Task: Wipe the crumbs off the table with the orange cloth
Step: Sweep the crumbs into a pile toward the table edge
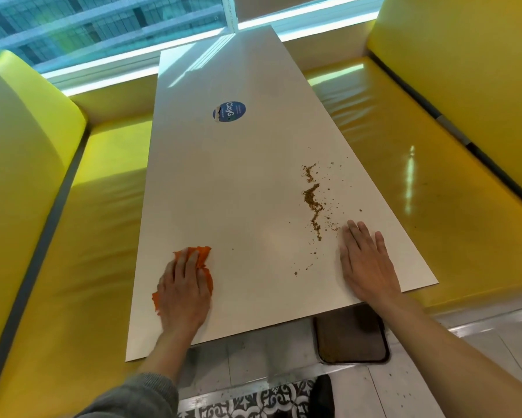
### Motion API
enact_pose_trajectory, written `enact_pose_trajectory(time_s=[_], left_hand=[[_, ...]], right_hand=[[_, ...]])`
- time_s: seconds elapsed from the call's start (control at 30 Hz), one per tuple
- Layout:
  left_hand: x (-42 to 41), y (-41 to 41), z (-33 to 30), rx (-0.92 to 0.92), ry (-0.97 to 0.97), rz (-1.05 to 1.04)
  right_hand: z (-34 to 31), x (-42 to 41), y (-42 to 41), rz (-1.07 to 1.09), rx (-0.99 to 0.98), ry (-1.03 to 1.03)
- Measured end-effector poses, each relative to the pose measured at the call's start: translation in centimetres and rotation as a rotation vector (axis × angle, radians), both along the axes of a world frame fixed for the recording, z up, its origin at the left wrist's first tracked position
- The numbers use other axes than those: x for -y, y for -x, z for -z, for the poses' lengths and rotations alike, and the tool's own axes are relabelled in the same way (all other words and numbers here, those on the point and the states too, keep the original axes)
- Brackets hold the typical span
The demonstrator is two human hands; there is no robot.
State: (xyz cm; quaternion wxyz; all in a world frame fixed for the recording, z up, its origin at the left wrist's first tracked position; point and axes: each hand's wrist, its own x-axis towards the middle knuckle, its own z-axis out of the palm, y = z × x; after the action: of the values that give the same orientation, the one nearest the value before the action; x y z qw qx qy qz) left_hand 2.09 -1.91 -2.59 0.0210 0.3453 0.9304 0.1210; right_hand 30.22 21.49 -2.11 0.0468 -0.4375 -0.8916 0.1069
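Note:
A crumpled orange cloth (203,260) lies on the near left part of the white table (238,182), pressed flat under my left hand (182,292). Brown crumbs (313,200) run in a ragged line on the right side of the table, with scattered bits around them and a few near the front. My right hand (366,260) rests palm down, fingers together, just right of the crumb line's near end, holding nothing. The cloth is well to the left of the crumbs, apart from them.
A round blue sticker (229,111) sits on the table's far half. Yellow padded benches (81,236) (419,182) flank the table on both sides. A window runs behind. Below the near edge is the brown table base (350,336) on a tiled floor.

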Motion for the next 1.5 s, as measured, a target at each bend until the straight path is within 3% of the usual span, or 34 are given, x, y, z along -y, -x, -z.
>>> enact_pose_trajectory(time_s=[0.33, 1.07, 1.23, 1.37, 1.5], left_hand=[[-1.5, -1.9, 0.8, 0.050, -0.011, 0.051], [-14.4, -20.1, 1.4, 0.075, -0.052, 0.131], [-15.0, -19.6, 0.0, 0.201, -0.171, 0.200], [-14.5, -16.4, -2.1, 0.296, -0.394, 0.071], [-13.2, -12.0, -2.3, 0.232, -0.408, -0.062]], right_hand=[[1.0, 1.3, -0.2, 0.012, 0.004, 0.013], [1.0, -2.4, -3.0, -0.085, -0.095, 0.041], [0.4, -3.2, -3.3, -0.083, -0.127, 0.054], [0.2, -4.4, -3.3, -0.082, -0.125, 0.035], [0.2, -5.0, -2.9, -0.087, -0.129, 0.036]])
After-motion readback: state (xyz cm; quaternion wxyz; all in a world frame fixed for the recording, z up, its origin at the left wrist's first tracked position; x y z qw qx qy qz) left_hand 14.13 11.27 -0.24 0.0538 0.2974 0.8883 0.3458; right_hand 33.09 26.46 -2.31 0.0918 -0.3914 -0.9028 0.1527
